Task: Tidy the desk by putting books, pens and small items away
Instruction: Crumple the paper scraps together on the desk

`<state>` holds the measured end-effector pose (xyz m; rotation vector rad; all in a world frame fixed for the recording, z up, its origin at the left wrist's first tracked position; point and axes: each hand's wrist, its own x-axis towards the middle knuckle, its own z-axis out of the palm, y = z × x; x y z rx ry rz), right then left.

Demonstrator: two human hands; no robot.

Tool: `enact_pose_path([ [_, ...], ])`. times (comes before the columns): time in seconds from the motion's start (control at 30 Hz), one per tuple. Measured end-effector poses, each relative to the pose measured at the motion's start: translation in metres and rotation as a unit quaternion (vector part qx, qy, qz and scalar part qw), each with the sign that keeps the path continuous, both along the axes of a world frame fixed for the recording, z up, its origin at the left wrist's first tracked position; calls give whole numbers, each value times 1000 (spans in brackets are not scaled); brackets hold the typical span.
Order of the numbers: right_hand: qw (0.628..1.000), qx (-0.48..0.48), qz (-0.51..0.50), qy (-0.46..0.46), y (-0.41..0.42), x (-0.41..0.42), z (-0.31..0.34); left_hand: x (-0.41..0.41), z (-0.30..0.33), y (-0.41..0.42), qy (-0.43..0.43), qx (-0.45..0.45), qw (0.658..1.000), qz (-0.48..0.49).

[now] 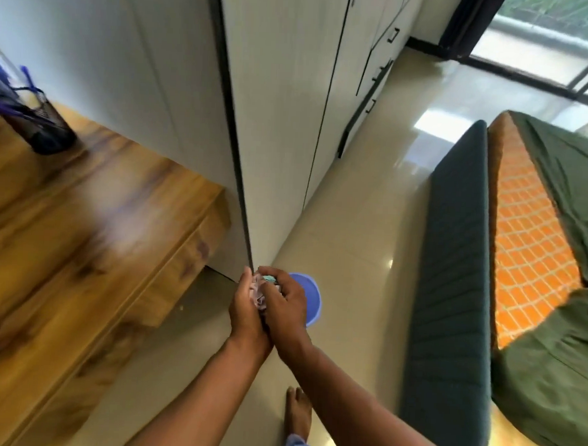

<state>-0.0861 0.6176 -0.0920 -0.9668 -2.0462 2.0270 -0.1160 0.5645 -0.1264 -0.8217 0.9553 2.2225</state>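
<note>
While both hands clasp crumpled scraps (261, 290) above a blue bin (308, 299) on the floor, left hand (246, 310) and right hand (287, 307) press together; pen holder (42, 124) stands on the wooden surface (83, 234), wardrobe (284, 104) beside, bed (520, 249) right.

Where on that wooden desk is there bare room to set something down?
The wooden desk is bare from the pen holder to its near edge by the wardrobe. Both hands are crowded over the blue bin.
</note>
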Motion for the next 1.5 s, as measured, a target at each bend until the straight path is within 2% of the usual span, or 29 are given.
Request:
enact_pose_path([
  [0.13, 998, -56, -21, -36, 33, -9, -60, -5, -57, 33, -32, -5, 999, 38],
  [0.3, 985, -126, -75, -90, 68, -19, -170, -9, -155, 66, -93, -26, 994, 49],
  [0.53, 930, -269, -169, -184, 99, -22, -308, -14, -289, 84, -151, -94, 984, 15],
  [0.77, 880, -347, -234, -223, 128, -42, -396, -35, -359, 96, -185, -152, 971, 9],
  [1.0, 852, -395, -217, -267, 143, -65, -431, -60, -387, 103, -184, -181, 966, -1],
  [1.23, 832, -432, -237, -257, 151, -76, -440, -74, -396, 108, -164, -167, 972, -37],
  [1.5, 830, -439, -222, -263, 160, -81, -435, -74, -398, 112, -186, -149, 971, -5],
])
